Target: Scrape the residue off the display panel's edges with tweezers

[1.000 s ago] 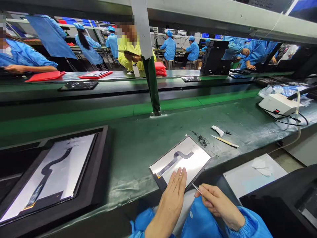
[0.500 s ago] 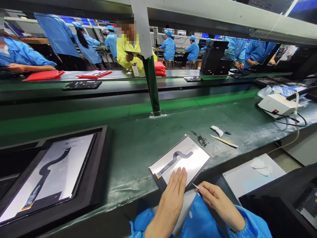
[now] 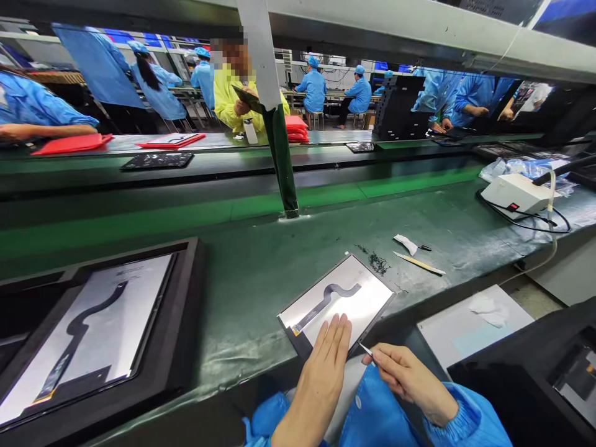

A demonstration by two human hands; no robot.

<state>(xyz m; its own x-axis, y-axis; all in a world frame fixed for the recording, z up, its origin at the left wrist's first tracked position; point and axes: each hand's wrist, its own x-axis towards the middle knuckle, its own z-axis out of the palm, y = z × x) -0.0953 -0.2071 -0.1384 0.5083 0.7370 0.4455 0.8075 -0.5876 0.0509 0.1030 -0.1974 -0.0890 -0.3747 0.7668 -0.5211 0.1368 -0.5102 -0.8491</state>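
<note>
A flat rectangular display panel [image 3: 367,301] with a mirror-bright silver back and thin dark border lies at the near edge of the dark green bench [image 3: 242,279], its long axis slanting from near left to far right. The left hand [image 3: 321,372] rests palm down on its near side, fingers straight and together, pressing rather than gripping. The right hand [image 3: 405,372] pinches a slim, pointed silver tool [image 3: 366,351] between thumb and fingers; whether it is tweezers, I cannot tell. Its tip meets or nearly meets the panel's near long border, just right of the left fingers, so the right hand is nearer that spot.

A matte, dark ribbon cable [image 3: 328,298] curves in an S across the glossy back, with gold at its near-left end. Beyond the panel lie wispy black scraps [image 3: 379,264], a slender yellow tool [image 3: 419,263] with a pointed end and a crumpled white wrapping [image 3: 406,243]. Well to the left, a soft-looking black tray [image 3: 190,279] holds a similar silver-backed panel [image 3: 135,310].
</note>
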